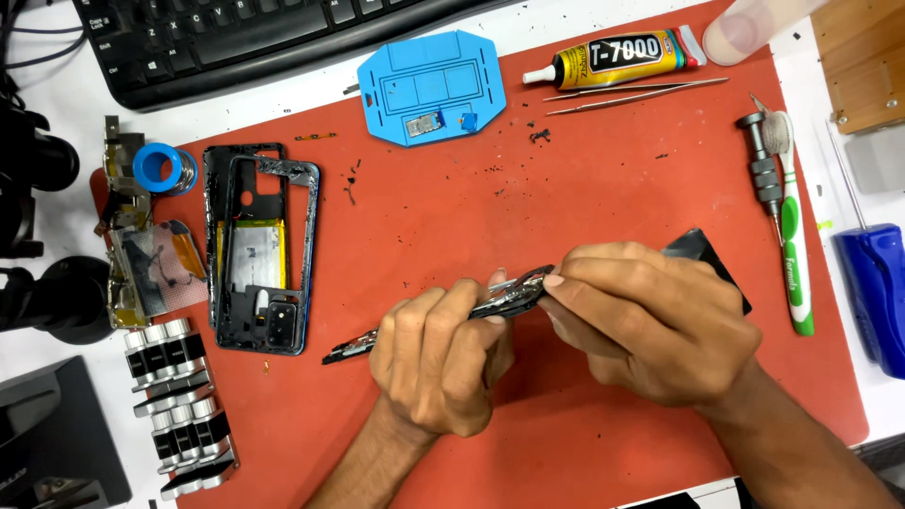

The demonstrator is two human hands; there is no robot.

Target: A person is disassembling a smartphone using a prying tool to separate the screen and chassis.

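Nearest the bottom of the frame I see my left hand [438, 363] curled into a fist around the dark phone screen panel [358, 345], which runs edge-on and tilted from lower left of centre up to the right. My right hand [650, 320] meets it just right of centre, thumb and fingertips pinched on the panel's upper end. Both hands are clenched on the same piece; its lower tip sticks out to the left of my left knuckles, and a flat black corner shows behind my right hand. The panel is held just above the red mat [566, 170], which is speckled with small dark crumbs.

At mid left lies the opened phone frame [259, 250], a tray of sorts: a yellowish battery sits in its middle and a camera module at its lower end. Left of it, small parts are heaped beside a blue tape roll [156, 167]. At lower left stand rows of silver-capped bits.

Farther up, the blue parts tray [432, 87] holds two small components in its lower compartments. Right of it lie a glue tube [617, 58] and tweezers [632, 92]; a screwdriver [765, 174] and a green-handled brush sit at the right edge. A black keyboard [255, 38] spans the upper left.
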